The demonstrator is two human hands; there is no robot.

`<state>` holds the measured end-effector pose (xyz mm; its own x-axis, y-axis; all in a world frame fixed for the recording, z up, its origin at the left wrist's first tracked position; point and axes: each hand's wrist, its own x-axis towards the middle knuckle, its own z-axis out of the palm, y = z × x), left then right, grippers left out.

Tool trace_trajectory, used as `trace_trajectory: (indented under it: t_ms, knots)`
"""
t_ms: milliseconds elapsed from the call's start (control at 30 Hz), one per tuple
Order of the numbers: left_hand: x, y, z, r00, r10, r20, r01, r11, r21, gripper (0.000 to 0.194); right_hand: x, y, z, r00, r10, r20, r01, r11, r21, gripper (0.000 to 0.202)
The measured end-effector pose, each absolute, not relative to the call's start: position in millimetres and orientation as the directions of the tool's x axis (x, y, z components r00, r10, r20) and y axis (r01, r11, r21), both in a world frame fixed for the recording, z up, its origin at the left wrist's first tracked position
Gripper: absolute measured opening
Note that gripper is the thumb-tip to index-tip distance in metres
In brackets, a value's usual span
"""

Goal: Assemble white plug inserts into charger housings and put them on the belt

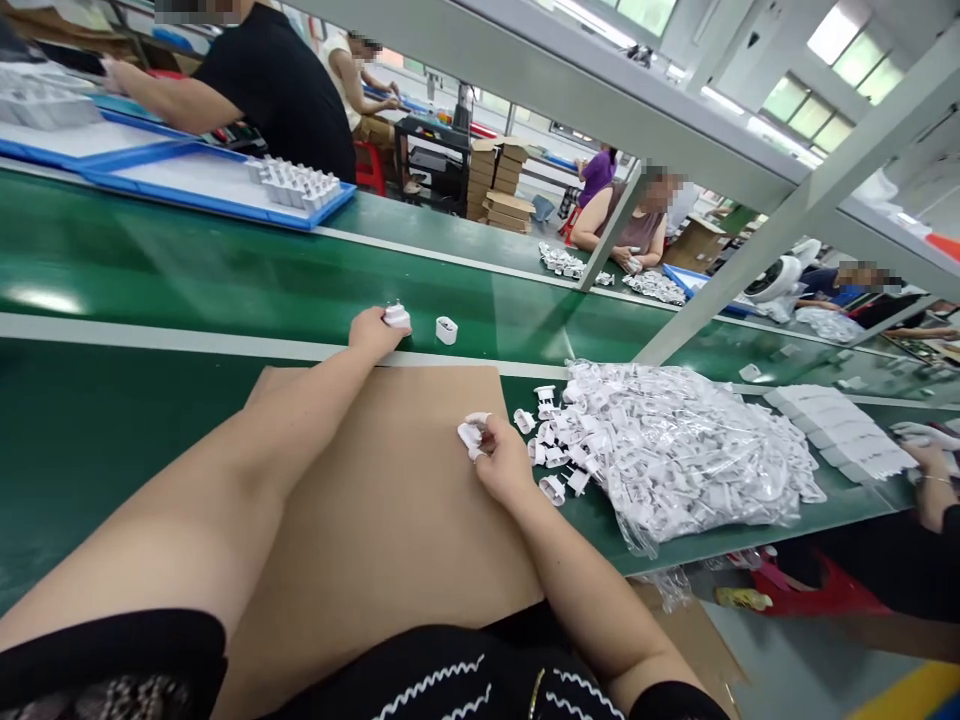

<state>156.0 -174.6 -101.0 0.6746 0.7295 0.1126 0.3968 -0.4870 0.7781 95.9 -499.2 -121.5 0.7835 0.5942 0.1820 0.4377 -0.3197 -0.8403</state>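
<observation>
My left hand point(375, 335) reaches over the green conveyor belt with its fingers closed around a white plug housing point(396, 317), whose pins point up. Just right of it, a white open-ended housing point(446, 330) stands alone on the belt. Above the right side of the cardboard sheet point(390, 480), my right hand point(506, 460) pinches another small white plug part point(470, 437); finger covers show on its fingertips. Loose white plug parts point(553, 488) lie beside that hand, spilling from a clear plastic bag point(697, 450) full of them.
Rows of white housings point(840, 430) lie right of the bag, near a co-worker's hand point(934, 475). Across the belt point(187, 260) are blue-edged trays point(217, 185) and several co-workers. A slanted metal post point(720, 250) rises behind the bag.
</observation>
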Motion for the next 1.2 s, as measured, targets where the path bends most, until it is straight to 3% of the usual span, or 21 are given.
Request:
trace_trajectory:
  t_ms: [67,167,267,367,433,500,600,667,733,833,933,1067,1200]
  knots:
    - [154.4,-186.8,-102.9,0.558,0.784,0.27,0.398,-0.539,0.742,0.068,96.1,-496.8,-118.8,0.829,0.538,0.153,0.309,-0.214,-0.927,0.038]
    - [155.2,-211.4,-104.4,0.544,0.67,0.505,0.283,-0.714,0.641,0.074,94.7,-491.9,-109.1,0.897,0.437,0.062,0.069,-0.001,-0.998,0.021]
    - [169.5,-225.9,-106.1,0.682,0.654,0.328,0.373,-0.696,0.614,0.079,93.7,-489.8,-97.1,0.889,0.45,-0.088,-0.165,0.135,-0.977,0.037]
    - [183.0,-226.4,-103.8,0.739,0.66,0.135,0.498,-0.671,0.549,0.055,93.6,-491.7,-87.7,0.836,0.509,-0.207,-0.358,0.219,-0.908,0.049]
    - [180.0,-225.9,-99.1,0.779,0.607,0.16,0.461,-0.726,0.51,0.037,94.4,-493.5,-84.2,0.804,0.541,-0.248,-0.441,0.261,-0.859,0.051]
    - [162.9,-230.5,-94.3,0.842,0.496,0.212,0.326,-0.781,0.532,0.031,96.0,-494.4,-83.0,0.791,0.56,-0.246,-0.463,0.286,-0.839,0.051]
    - [113.2,-250.7,-92.0,0.953,0.223,0.205,0.029,-0.741,0.671,0.03,98.7,-493.8,-85.2,0.831,0.53,-0.169,-0.36,0.279,-0.89,0.051]
    - [72.3,-270.5,-94.5,0.985,0.036,0.166,-0.106,-0.636,0.764,0.033,99.0,-493.4,-87.6,0.877,0.476,-0.061,-0.196,0.239,-0.951,0.047]
    - [34.8,-290.1,-99.3,0.989,-0.057,0.14,-0.146,-0.591,0.793,0.034,97.3,-494.5,-89.3,0.901,0.422,0.099,0.028,0.172,-0.985,0.038]
    - [0.0,-309.3,-109.9,0.984,-0.055,0.171,-0.169,-0.604,0.779,0.038,92.3,-499.1,-88.3,0.816,0.46,0.352,0.374,0.044,-0.926,0.022]
    - [-7.2,-312.4,-122.3,0.978,0.004,0.208,-0.172,-0.552,0.816,0.059,88.5,-503.8,-86.0,0.639,0.606,0.474,0.633,-0.065,-0.771,0.023]
    - [-1.0,-307.2,-131.6,0.983,0.015,0.184,-0.16,-0.436,0.886,0.046,88.3,-504.0,-88.6,0.478,0.752,0.455,0.794,-0.148,-0.59,0.03]
    - [0.4,-306.7,-131.6,0.978,0.028,0.206,-0.176,-0.415,0.893,0.039,89.6,-499.8,-92.8,0.452,0.801,0.393,0.822,-0.204,-0.531,0.03]
